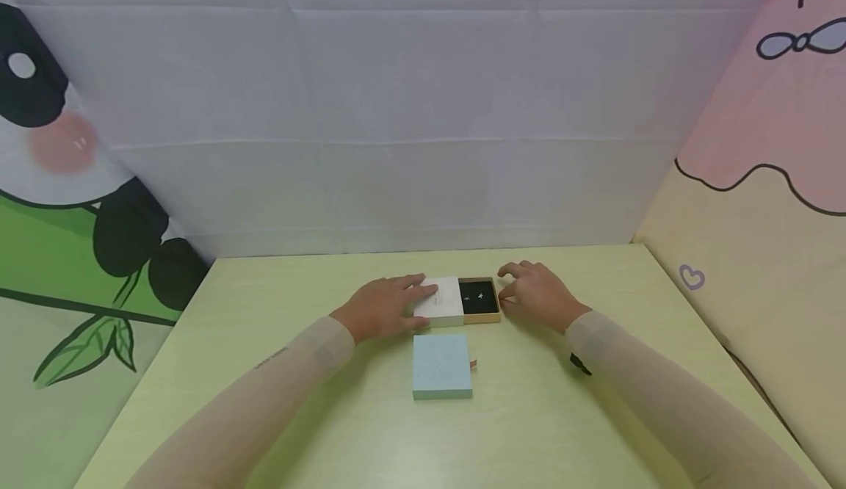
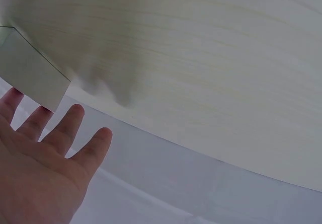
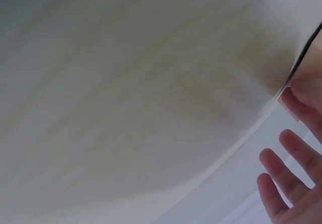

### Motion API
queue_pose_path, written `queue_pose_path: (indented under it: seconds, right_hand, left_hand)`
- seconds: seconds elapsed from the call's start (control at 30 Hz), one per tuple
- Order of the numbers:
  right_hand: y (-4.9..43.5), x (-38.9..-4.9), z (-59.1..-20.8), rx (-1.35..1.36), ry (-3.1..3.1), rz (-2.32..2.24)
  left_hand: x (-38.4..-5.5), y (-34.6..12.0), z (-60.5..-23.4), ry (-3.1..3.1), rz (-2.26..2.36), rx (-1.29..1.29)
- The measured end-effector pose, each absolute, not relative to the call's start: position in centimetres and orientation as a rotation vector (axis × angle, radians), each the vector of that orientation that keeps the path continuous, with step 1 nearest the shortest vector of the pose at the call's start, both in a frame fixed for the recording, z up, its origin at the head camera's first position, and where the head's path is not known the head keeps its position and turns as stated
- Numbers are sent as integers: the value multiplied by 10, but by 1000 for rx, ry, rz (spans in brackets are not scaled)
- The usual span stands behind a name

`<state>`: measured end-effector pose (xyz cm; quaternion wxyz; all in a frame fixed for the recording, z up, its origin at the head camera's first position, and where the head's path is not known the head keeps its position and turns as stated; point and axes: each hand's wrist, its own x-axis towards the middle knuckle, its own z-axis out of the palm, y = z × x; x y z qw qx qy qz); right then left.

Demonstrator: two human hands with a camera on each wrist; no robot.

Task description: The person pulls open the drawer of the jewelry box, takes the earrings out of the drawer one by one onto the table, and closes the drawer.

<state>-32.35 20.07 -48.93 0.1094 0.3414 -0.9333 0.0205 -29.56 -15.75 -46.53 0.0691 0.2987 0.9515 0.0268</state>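
White box (image 1: pixel 452 302), pale table (image 1: pixel 522 415), white backdrop (image 1: pixel 423 122)

Your long sleeves (image 1: pixel 291 382) are beige; you see a white rectangular box cover (image 1: pixel 449 304), a tan tray (image 1: pixel 482 319) with white-flecked black lining (image 1: pixel 477 305), a pale-blue rectangular box (image 1: pixel 442 366), a yellowish wood-grained table (image 1: pixel 529 415).

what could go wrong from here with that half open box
The inner tray sticks out of the white box sleeve, right hand at its end: a sharp tug might jolt the small pale pieces off the black insert.

If the left hand presses too hard on the sleeve, the tray could jam.

The light blue box lies close in front and might get bumped.
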Motion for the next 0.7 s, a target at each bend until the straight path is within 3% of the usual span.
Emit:
queue_pose_path:
  seconds: [0.7]
  right_hand:
    - [198,-324,-470,924,-2753,127]
  left_hand:
    - [-296,-155,-465,2863,58,894]
